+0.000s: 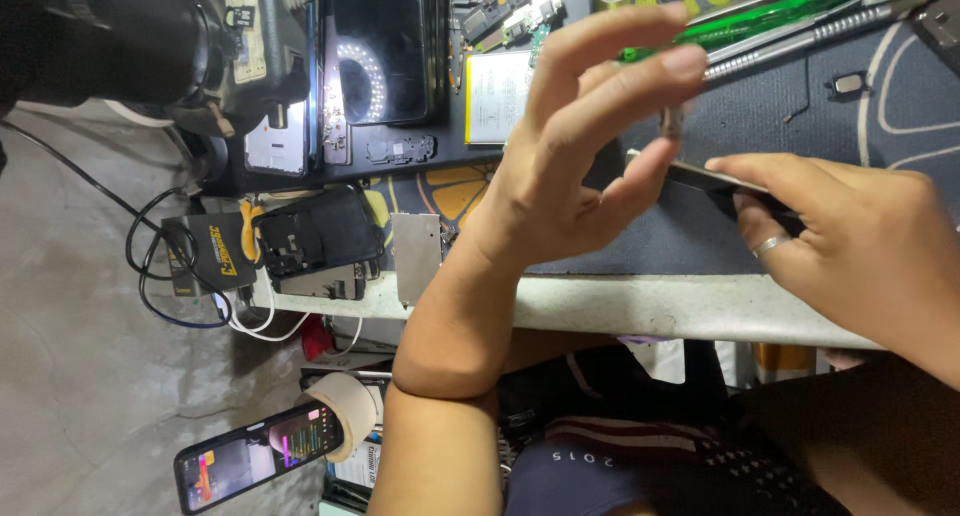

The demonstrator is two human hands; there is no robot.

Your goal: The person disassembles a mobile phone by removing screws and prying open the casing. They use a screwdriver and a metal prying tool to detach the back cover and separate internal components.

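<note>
Insp. note, bench view. My left hand (570,166) is raised over the dark work mat (800,106), fingers fanned and loosely curved, thumb tip meeting the near end of a thin flat phone panel (715,179); a small pale bit sits by the index tip, too blurred to ID. My right hand (850,246), ring on one finger, pinches the same panel edge-on from the other end, thumb on top, fingers under. So the panel hangs in the air between both hands, above the mat, near the front lip of the bench (640,311).

Handling, my judgement: panel looks light, thin, stiff but brittle — likely to crack if flexed or dropped. Faces prob. slick, so best held by the edges w/ both ends supported, as now; no pressure mid-span.

Containers: no bin or tray seen w/ contents I can confirm. A clear box corner shows at the top edge, contents not readable. Loose parts lie straight on the bench: opened phone body w/ circuit board (505,16), pale battery (497,96), dark phone frame (315,238), small metal plate (416,256).

Other: green tool (760,18) and metal rod (800,38) lie at the far side of the mat. A lit phone (260,456) sits low down beside a tape roll (345,401). Cables (170,276) trail off the bench end.
</note>
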